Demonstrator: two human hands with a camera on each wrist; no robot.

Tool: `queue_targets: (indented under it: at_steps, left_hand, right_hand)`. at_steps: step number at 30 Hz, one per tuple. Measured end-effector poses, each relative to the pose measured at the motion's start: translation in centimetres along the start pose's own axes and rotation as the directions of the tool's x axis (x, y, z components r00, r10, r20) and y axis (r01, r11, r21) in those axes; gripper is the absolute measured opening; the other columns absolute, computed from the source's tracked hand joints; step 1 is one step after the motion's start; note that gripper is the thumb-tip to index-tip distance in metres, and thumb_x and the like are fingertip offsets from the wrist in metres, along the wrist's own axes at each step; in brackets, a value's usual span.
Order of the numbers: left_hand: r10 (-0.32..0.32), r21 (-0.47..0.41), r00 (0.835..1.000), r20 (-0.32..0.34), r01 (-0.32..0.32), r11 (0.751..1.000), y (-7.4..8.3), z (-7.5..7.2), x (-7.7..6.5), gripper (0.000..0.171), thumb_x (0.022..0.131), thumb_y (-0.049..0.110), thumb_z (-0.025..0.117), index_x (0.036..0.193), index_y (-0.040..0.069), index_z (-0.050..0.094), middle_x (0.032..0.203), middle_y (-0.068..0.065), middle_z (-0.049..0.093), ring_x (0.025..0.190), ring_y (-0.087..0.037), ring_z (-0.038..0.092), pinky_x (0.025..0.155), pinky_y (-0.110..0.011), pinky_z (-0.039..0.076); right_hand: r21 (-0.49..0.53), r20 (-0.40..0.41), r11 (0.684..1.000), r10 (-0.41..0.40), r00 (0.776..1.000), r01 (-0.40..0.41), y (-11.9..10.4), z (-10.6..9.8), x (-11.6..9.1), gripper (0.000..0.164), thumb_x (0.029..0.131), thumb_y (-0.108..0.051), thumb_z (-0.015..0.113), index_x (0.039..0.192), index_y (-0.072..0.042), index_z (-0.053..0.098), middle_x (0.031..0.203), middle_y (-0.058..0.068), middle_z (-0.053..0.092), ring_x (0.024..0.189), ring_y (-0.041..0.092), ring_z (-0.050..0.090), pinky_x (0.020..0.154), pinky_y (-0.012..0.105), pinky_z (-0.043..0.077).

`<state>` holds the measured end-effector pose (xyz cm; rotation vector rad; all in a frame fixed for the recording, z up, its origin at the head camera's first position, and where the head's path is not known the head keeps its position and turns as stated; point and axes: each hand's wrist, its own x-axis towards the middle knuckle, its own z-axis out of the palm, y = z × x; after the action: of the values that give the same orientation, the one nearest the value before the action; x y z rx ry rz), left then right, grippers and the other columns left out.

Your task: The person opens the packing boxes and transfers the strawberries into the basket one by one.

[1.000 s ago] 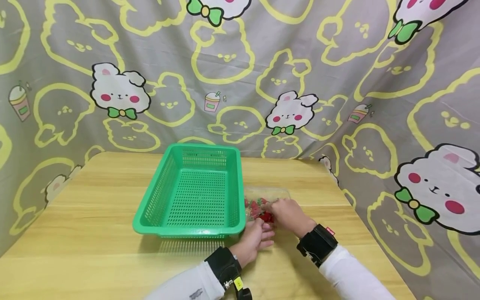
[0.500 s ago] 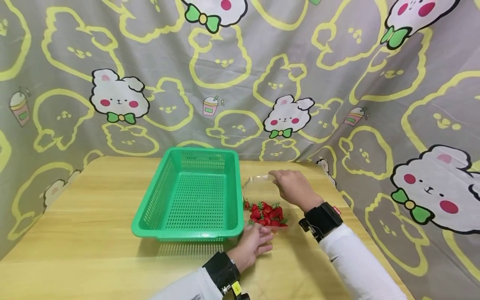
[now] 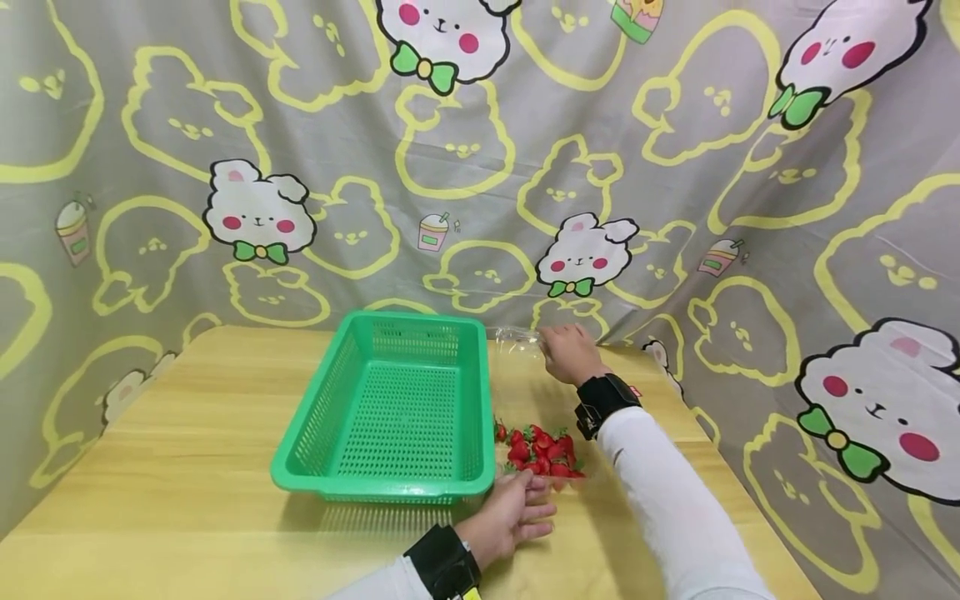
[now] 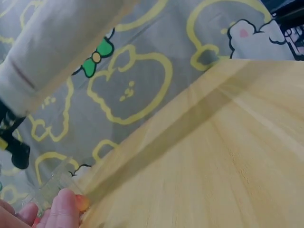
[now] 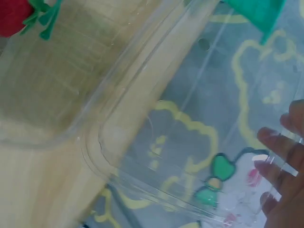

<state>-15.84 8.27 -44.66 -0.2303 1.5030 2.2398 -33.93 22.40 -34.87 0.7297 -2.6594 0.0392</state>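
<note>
A clear plastic clamshell box (image 5: 78,80) stands right of the green basket, with red strawberries (image 3: 542,454) gathered in its near part. Its transparent lid (image 3: 517,340) is swung up at the back, and my right hand (image 3: 572,354) holds it by the edge. In the right wrist view the fingers (image 5: 280,145) bend at the lid's rim. My left hand (image 3: 506,517) lies at the front of the box, fingers extended beside its near wall. The left wrist view shows only those fingers (image 4: 61,211) at its lower left corner, partly covering the box.
A green perforated plastic basket (image 3: 382,490), with nothing in it, stands just left of the box. Both are on a wooden table (image 3: 180,467). A grey curtain (image 3: 480,192) with rabbit drawings hangs behind and along the sides.
My right hand has moved from over the strawberries to the back, lifting the lid upward and away from them. My left hand has stayed at the front of the box.
</note>
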Motion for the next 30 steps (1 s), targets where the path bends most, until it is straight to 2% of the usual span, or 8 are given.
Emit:
queue_targets:
  at_steps: [4, 8, 12, 17, 21, 25, 28, 30]
  left_hand:
    - [-0.014, 0.013, 1.000, 0.009, 0.014, 1.000, -0.5, 0.1, -0.2, 0.039, 0.105, 0.028, 0.038, 0.119, -0.005, 0.054, 0.124, -0.028, 0.058, 0.102, -0.036, 0.064, 0.080, -0.046, 0.054]
    - [-0.018, 0.020, 1.000, 0.009, 0.018, 1.000, -0.6, 0.2, -0.3, 0.041, 0.106, 0.029, 0.037, 0.120, -0.005, 0.054, 0.124, -0.027, 0.058, 0.101, -0.036, 0.064, 0.080, -0.047, 0.054]
    - [-0.012, 0.015, 1.000, 0.013, 0.011, 1.000, -0.3, 0.2, -0.2, 0.043, 0.106, 0.031, 0.037, 0.123, -0.006, 0.053, 0.126, -0.027, 0.057, 0.101, -0.037, 0.064, 0.080, -0.047, 0.054]
    - [-0.022, 0.009, 0.999, 0.033, 0.022, 1.000, 0.5, -0.1, -0.5, 0.049, 0.104, 0.034, 0.042, 0.128, -0.009, 0.046, 0.127, -0.030, 0.055, 0.102, -0.038, 0.064, 0.080, -0.047, 0.054]
    - [-0.033, 0.056, 0.996, 0.082, 0.028, 0.998, 1.2, -0.6, -2.0, 0.051, 0.102, 0.035, 0.046, 0.128, -0.009, 0.045, 0.119, -0.028, 0.060, 0.098, -0.036, 0.065, 0.079, -0.045, 0.055]
    - [0.002, 0.158, 0.982, 0.189, -0.033, 0.987, 2.5, -0.9, -5.0, 0.042, 0.099, 0.032, 0.054, 0.122, -0.004, 0.054, 0.107, -0.015, 0.066, 0.090, -0.031, 0.068, 0.070, -0.039, 0.057]
    - [0.090, 0.283, 0.948, 0.305, -0.180, 0.942, 4.4, -1.3, -7.5, 0.028, 0.098, 0.024, 0.059, 0.115, 0.002, 0.060, 0.102, -0.008, 0.066, 0.086, -0.025, 0.068, 0.064, -0.034, 0.057]
    - [0.184, 0.410, 0.904, 0.385, -0.346, 0.844, 6.1, -2.0, -8.8, 0.025, 0.096, 0.024, 0.061, 0.114, 0.007, 0.063, 0.104, -0.005, 0.067, 0.087, -0.017, 0.066, 0.067, -0.029, 0.056]
  right_hand:
    - [0.030, 0.077, 0.998, 0.059, 0.995, -0.061, 0.5, 1.2, 0.3, 0.035, 0.101, -0.015, 0.051, 0.132, -0.001, 0.056, 0.122, 0.020, 0.063, 0.118, 0.039, 0.053, 0.104, 0.050, 0.032]
    - [0.050, 0.092, 0.995, 0.084, 0.992, -0.089, 0.8, 1.8, 0.5, 0.037, 0.100, -0.014, 0.052, 0.134, -0.001, 0.055, 0.124, 0.019, 0.062, 0.122, 0.038, 0.050, 0.107, 0.051, 0.029]
    - [0.097, 0.080, 0.991, 0.089, 0.993, -0.097, 0.6, 1.2, 0.8, 0.037, 0.099, -0.013, 0.055, 0.134, -0.001, 0.055, 0.122, 0.019, 0.063, 0.119, 0.039, 0.052, 0.108, 0.053, 0.027]
    - [0.145, 0.050, 0.985, 0.082, 0.995, -0.088, 0.3, -0.2, 0.9, 0.037, 0.098, -0.013, 0.057, 0.133, -0.001, 0.057, 0.123, 0.019, 0.062, 0.116, 0.039, 0.054, 0.102, 0.053, 0.036]
    - [0.240, 0.028, 0.966, 0.091, 0.995, -0.095, 0.1, -1.0, 0.1, 0.036, 0.097, -0.011, 0.058, 0.131, -0.001, 0.058, 0.127, 0.020, 0.059, 0.119, 0.040, 0.052, 0.101, 0.053, 0.038]
    - [0.324, 0.015, 0.940, 0.104, 0.994, -0.103, -0.2, -1.3, -1.2, 0.037, 0.097, -0.011, 0.058, 0.132, 0.002, 0.055, 0.131, 0.023, 0.055, 0.126, 0.042, 0.045, 0.106, 0.052, 0.033]
    - [0.362, 0.036, 0.922, 0.132, 0.991, -0.136, -0.5, -1.6, -2.1, 0.039, 0.098, -0.013, 0.058, 0.135, 0.001, 0.053, 0.135, 0.023, 0.052, 0.129, 0.041, 0.041, 0.109, 0.050, 0.029]
    - [0.380, 0.070, 0.911, 0.146, 0.987, -0.161, -0.7, -1.8, -2.7, 0.042, 0.098, -0.014, 0.058, 0.137, 0.002, 0.050, 0.136, 0.024, 0.050, 0.129, 0.041, 0.041, 0.107, 0.051, 0.031]
